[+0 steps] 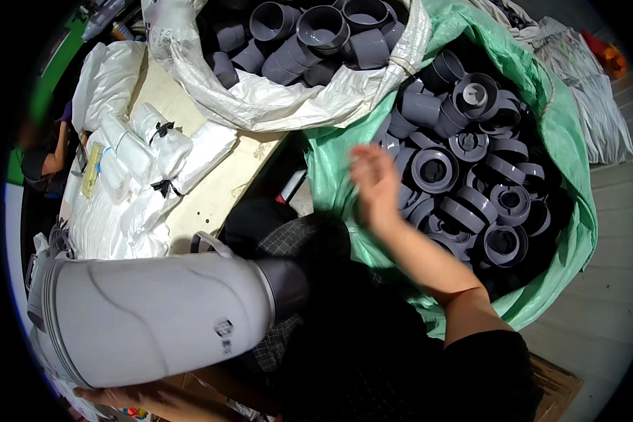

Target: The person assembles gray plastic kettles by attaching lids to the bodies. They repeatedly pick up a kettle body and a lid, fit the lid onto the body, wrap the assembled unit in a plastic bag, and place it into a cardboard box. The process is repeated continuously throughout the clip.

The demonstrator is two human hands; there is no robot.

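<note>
A large white vacuum jug (155, 316) with wavy grey lines lies on its side across the lower left, its dark grey end (283, 285) toward my lap. My left hand (112, 395) is closed under its left end, partly hidden by it. In motion blur, my right hand (374, 184) is raised at the near left side of the green woven bag (570, 204), apart from the jug. Its fingers look loosely spread, with nothing visible in them. Inside the bag are many dark grey plastic rings and cup-shaped parts (436, 171).
A white woven sack (281, 109) full of grey cup-like parts (322, 28) stands at the far side. Left of it, a pale table (211, 176) bears clear plastic bags (123, 162). Another person's arm (58, 151) shows at far left. White sacks (591, 98) lie at far right.
</note>
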